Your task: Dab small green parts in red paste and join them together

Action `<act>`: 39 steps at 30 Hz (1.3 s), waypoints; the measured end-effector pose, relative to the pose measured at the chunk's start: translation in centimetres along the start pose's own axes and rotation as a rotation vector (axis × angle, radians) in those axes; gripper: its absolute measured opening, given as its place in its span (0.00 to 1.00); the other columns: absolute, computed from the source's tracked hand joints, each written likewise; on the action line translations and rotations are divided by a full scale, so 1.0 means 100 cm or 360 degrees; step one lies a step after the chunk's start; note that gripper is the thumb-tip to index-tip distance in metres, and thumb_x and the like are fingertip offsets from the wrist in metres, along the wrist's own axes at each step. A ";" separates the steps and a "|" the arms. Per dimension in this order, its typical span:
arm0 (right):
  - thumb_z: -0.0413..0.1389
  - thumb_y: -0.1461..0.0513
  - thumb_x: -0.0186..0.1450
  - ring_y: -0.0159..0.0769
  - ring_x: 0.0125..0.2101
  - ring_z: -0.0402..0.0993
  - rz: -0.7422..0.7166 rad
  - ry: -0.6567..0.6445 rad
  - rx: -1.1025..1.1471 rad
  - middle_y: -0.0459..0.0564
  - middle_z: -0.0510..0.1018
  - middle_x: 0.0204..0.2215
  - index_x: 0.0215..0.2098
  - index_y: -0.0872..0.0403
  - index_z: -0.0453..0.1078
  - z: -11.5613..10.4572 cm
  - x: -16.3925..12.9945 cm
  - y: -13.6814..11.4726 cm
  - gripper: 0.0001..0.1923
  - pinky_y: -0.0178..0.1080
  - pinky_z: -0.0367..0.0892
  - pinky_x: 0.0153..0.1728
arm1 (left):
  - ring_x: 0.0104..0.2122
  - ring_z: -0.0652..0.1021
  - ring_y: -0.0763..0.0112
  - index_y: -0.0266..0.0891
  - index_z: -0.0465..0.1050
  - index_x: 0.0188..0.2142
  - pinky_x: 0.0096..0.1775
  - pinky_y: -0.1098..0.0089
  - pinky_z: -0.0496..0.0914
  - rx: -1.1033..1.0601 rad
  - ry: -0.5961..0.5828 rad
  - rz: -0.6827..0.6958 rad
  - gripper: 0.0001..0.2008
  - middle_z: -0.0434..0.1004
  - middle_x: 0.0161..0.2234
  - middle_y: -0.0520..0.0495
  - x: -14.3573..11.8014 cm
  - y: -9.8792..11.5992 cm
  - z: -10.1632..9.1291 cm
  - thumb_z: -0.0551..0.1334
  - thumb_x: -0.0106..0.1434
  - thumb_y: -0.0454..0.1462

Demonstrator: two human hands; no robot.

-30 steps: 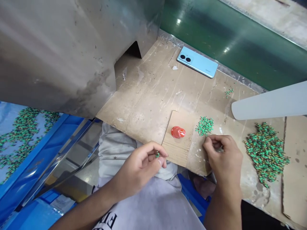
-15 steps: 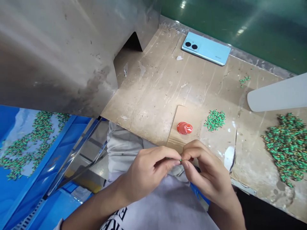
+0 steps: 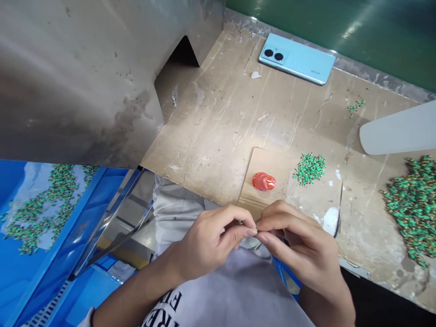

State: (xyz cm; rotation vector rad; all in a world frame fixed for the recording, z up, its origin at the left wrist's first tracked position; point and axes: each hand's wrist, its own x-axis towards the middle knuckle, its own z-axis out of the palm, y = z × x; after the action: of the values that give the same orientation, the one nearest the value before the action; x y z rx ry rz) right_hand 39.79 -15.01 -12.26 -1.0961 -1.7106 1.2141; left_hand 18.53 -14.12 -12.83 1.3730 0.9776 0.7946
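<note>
We have both hands together over our lap, just off the near edge of the table: the left hand (image 3: 204,238) and the right hand (image 3: 299,240) meet fingertip to fingertip, each pinching the same tiny green piece (image 3: 256,230), of which only a speck shows between the thumbs and forefingers. To do this well, we judge that we should keep the pinch light and close to the tips, so the piece stays square and does not flick away into the lap. Just beyond our knuckles lies a cardboard sheet (image 3: 269,163) with a red cap (image 3: 263,181) and a small pile of green pieces (image 3: 309,163) within easy reach. Farther right sits the large green heap (image 3: 413,204), and at the far edge a blue phone (image 3: 297,64).
</note>
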 end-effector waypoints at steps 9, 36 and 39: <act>0.62 0.70 0.71 0.31 0.30 0.72 -0.0011 -0.0016 -0.0099 0.45 0.75 0.32 0.41 0.52 0.75 0.000 0.005 0.002 0.07 0.34 0.69 0.28 | 0.23 0.70 0.75 0.39 0.75 0.37 0.30 0.74 0.66 -0.0262 -0.0166 -0.0362 0.07 0.69 0.23 0.56 0.003 0.002 -0.006 0.62 0.74 0.34; 0.62 0.63 0.73 0.39 0.38 0.71 0.0097 0.0442 -0.0676 0.47 0.72 0.37 0.37 0.49 0.73 -0.032 0.032 0.030 0.06 0.42 0.64 0.39 | 0.29 0.86 0.69 0.36 0.83 0.47 0.29 0.74 0.80 -0.1004 0.0187 -0.0605 0.09 0.89 0.38 0.42 0.020 0.001 -0.014 0.73 0.69 0.38; 0.62 0.63 0.73 0.38 0.38 0.71 0.0087 0.0444 -0.0657 0.46 0.72 0.36 0.37 0.49 0.73 -0.032 0.032 0.029 0.05 0.42 0.64 0.38 | 0.35 0.88 0.69 0.39 0.82 0.51 0.38 0.74 0.83 -0.1045 0.0151 -0.0555 0.09 0.89 0.44 0.43 0.022 0.000 -0.014 0.69 0.73 0.36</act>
State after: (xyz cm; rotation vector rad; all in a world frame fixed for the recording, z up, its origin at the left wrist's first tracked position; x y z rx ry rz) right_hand 42.26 -10.52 -13.92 -1.4866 -1.7586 0.7082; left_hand 18.20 -11.52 -12.99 0.5859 0.8859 0.8187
